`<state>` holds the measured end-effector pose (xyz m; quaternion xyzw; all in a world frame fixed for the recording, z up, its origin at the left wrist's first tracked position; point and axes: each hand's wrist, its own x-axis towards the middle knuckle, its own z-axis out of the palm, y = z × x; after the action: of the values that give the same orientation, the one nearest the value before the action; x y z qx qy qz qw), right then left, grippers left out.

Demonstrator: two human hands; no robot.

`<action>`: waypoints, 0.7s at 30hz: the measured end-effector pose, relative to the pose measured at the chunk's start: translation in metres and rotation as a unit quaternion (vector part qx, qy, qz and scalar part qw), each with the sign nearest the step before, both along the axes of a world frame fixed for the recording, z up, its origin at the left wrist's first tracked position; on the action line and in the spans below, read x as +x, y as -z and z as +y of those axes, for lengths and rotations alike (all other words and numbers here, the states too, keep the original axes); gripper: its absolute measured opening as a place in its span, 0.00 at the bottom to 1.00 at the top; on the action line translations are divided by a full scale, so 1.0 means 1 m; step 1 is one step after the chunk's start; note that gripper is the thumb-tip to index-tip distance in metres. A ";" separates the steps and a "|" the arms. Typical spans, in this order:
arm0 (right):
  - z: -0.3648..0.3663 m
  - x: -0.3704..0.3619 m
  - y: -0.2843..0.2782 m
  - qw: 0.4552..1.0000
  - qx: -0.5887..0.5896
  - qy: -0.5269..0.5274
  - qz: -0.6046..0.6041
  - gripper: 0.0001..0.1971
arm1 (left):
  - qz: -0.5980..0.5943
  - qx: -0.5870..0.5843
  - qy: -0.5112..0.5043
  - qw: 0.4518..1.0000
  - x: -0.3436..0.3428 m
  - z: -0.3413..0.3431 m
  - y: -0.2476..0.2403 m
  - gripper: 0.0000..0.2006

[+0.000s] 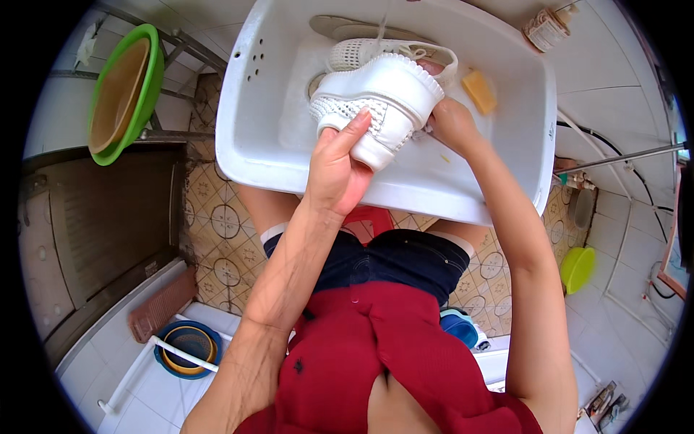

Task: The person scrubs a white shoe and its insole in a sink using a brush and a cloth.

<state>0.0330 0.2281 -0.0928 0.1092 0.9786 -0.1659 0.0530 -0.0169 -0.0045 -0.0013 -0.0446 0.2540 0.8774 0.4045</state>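
Observation:
My left hand (pixel 338 163) grips a white woven shoe (pixel 372 101) above the white basin (pixel 289 177), thumb on its side. The shoe is tilted, its thick sole facing up and away. Close against the shoe's right side is my right hand (pixel 454 126), fingers curled and partly hidden; what they hold does not show. Behind lies a second white woven shoe (pixel 350 54) in the basin, partly covered by the first. A thin stream of water (pixel 383 27) falls near it. Flat greyish insoles (pixel 336 25) rest at the basin's far side. A yellow soap bar (pixel 479 92) lies right of my right hand.
A bottle (pixel 547 30) stands beyond the basin's far right corner. At the left, a green basin (pixel 154 79) with a tan one inside leans on a metal rack. Under the basin is a red stool (pixel 369 219). A yellow-green bowl (pixel 577 269) sits at the right wall.

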 end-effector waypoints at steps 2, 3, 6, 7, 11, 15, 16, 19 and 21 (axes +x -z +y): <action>0.005 0.003 -0.005 0.998 -0.001 -0.025 0.066 0.05 | 0.003 -0.007 -0.003 1.000 0.008 0.002 0.006 0.18; 0.006 0.004 -0.008 0.989 -0.005 -0.049 0.137 0.05 | 0.011 -0.016 -0.004 1.000 0.010 0.003 0.008 0.19; -0.005 0.020 -0.046 0.964 -0.178 0.111 0.163 0.05 | 0.002 -0.023 0.002 1.000 0.015 0.006 0.011 0.20; -0.008 0.024 -0.055 0.966 -0.177 0.111 0.155 0.05 | -0.006 -0.023 0.002 1.000 0.016 0.007 0.012 0.20; -0.030 0.031 -0.092 0.889 -0.292 0.223 0.274 0.07 | 0.015 -0.015 -0.017 1.000 0.018 0.011 0.014 0.20; -0.047 0.029 -0.108 0.867 -0.307 0.208 0.334 0.07 | 0.032 -0.017 -0.027 0.999 0.019 0.014 0.014 0.20; -0.049 0.028 -0.111 0.848 -0.326 0.200 0.367 0.08 | 0.029 -0.017 -0.027 0.999 0.020 0.015 0.015 0.20; -0.063 0.024 -0.122 0.855 -0.328 0.156 0.371 0.09 | 0.037 -0.018 -0.017 0.999 0.019 0.016 0.018 0.18; -0.073 0.020 -0.122 0.927 -0.194 0.093 0.307 0.13 | 0.055 -0.035 -0.024 0.998 0.020 0.018 0.018 0.17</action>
<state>0.0534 0.1549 0.0295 0.1311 0.8813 -0.3818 -0.2457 0.0029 0.0134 -0.0195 -0.0163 0.3057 0.8784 0.3671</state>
